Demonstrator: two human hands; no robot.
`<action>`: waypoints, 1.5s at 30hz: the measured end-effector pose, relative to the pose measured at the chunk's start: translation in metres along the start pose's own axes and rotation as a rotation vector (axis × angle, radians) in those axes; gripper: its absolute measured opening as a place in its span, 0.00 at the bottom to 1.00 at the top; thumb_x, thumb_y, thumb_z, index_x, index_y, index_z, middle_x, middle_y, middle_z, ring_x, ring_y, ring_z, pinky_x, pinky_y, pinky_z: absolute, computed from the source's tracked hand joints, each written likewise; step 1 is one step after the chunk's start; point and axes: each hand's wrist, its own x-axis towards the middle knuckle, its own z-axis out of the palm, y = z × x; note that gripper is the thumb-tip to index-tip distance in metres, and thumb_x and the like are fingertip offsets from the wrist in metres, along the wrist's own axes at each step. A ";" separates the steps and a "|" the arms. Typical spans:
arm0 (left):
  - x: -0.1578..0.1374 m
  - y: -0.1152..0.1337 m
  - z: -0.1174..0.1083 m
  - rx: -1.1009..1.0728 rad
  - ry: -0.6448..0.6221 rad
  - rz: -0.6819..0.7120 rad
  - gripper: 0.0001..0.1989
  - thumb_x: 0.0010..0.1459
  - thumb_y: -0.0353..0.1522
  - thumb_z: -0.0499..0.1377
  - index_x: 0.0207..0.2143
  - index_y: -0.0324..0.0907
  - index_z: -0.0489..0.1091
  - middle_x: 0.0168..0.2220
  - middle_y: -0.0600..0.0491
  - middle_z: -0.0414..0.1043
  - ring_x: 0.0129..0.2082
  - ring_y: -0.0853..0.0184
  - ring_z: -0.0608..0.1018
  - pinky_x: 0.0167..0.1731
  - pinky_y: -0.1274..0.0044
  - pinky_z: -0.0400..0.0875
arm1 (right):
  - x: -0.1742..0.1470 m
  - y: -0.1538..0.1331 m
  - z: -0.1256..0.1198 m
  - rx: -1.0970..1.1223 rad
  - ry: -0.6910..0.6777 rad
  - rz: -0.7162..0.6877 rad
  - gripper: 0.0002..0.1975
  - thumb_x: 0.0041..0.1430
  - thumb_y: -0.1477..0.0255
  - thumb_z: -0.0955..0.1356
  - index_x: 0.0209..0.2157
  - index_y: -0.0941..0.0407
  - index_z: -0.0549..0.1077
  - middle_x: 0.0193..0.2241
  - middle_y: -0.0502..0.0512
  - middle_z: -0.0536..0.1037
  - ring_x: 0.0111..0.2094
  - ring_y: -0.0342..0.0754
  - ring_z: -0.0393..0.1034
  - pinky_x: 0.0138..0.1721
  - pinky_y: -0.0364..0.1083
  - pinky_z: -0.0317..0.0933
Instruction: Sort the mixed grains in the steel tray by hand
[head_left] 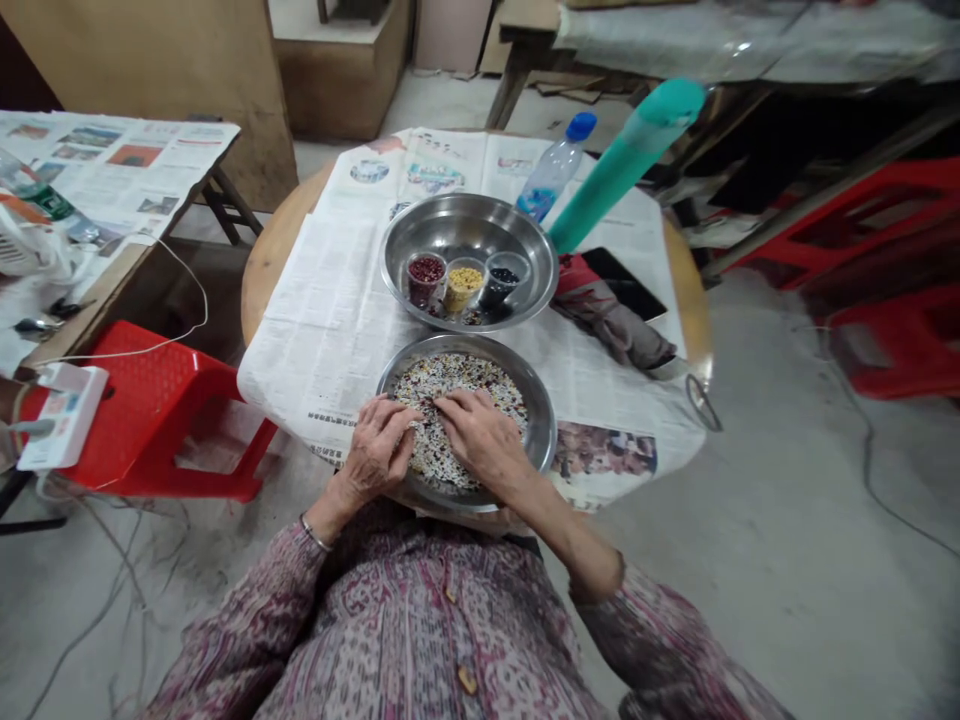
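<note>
A steel basin (541, 420) near the table's front edge holds mixed grains (442, 450), mostly white with dark, red and yellow bits. Over its left side is my left hand (377, 440), thumb and fingers drawn together; anything pinched there is too small to make out. My right hand (484, 437) reaches in from the right, its bent fingertips closed down at the grains, hiding what they grip. Just behind stands a larger steel bowl (480, 212) with three clear cups: one of red beans (426, 272), one of yellow grains (465, 280), one of black beans (502, 277).
Newspaper (315, 330) covers the round table (262, 265). Behind and right of the bowl are a blue-capped bottle (556, 165), a green tube (630, 160), a folded umbrella (615, 320) and a dark flat object (626, 285). A red stool (165, 420) and power strip (64, 415) sit left.
</note>
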 end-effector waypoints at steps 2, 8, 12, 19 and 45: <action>0.000 -0.001 0.000 0.004 0.013 0.000 0.13 0.65 0.28 0.54 0.51 0.43 0.68 0.45 0.47 0.73 0.50 0.61 0.74 0.60 0.61 0.66 | 0.009 -0.002 0.003 0.002 0.033 -0.006 0.17 0.64 0.70 0.67 0.54 0.55 0.73 0.53 0.65 0.74 0.53 0.60 0.65 0.49 0.58 0.66; 0.000 0.000 -0.001 0.042 0.004 -0.006 0.13 0.66 0.30 0.54 0.53 0.43 0.66 0.46 0.46 0.72 0.50 0.59 0.74 0.58 0.62 0.68 | 0.012 -0.005 0.011 0.085 -0.075 -0.291 0.14 0.61 0.74 0.68 0.48 0.55 0.76 0.55 0.64 0.73 0.59 0.58 0.62 0.58 0.60 0.61; 0.000 -0.001 0.000 0.055 0.008 0.012 0.13 0.65 0.31 0.55 0.52 0.43 0.67 0.45 0.47 0.72 0.49 0.59 0.74 0.58 0.62 0.68 | -0.002 0.029 0.002 0.066 0.031 -0.150 0.09 0.63 0.75 0.66 0.41 0.54 0.77 0.50 0.62 0.75 0.54 0.56 0.65 0.56 0.61 0.64; -0.004 0.003 0.001 0.053 -0.079 -0.065 0.12 0.65 0.32 0.54 0.48 0.42 0.71 0.43 0.47 0.75 0.46 0.61 0.77 0.58 0.60 0.67 | -0.001 0.065 0.002 0.016 0.259 0.115 0.18 0.64 0.67 0.64 0.52 0.58 0.73 0.48 0.67 0.75 0.51 0.60 0.67 0.51 0.62 0.66; 0.004 0.004 -0.003 0.027 -0.075 -0.016 0.08 0.66 0.30 0.53 0.43 0.42 0.71 0.37 0.51 0.76 0.40 0.65 0.78 0.59 0.64 0.65 | -0.012 0.060 -0.005 -0.108 0.095 0.144 0.12 0.64 0.73 0.63 0.46 0.56 0.76 0.44 0.64 0.75 0.48 0.58 0.69 0.46 0.55 0.68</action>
